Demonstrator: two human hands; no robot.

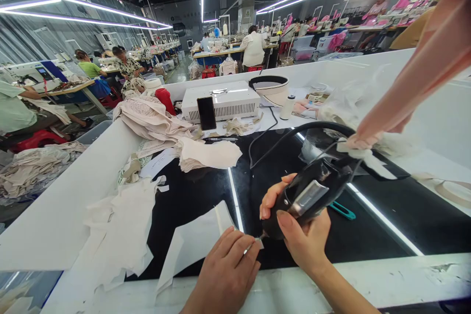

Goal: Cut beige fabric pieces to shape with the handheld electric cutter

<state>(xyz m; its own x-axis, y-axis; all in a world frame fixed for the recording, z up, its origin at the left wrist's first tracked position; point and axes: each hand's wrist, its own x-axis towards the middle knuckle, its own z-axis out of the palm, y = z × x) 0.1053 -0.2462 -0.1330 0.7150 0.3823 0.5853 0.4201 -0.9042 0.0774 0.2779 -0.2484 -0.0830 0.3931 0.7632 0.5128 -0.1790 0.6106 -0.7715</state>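
My right hand grips a black corded hand tool, its tip pointing down to the left. The tip meets a small piece of white fabric that my left hand pinches against the black tabletop. A larger white fabric piece lies just left of my left hand. The tool's black cable arches up and away behind it, and a pink fabric strip tied at its rear rises to the upper right.
Cut white fabric pieces lie at the left, folded stacks farther back. A white machine box with a phone leaning on it stands at the rear. A teal clipper lies right of the tool. Other workers sit at distant tables.
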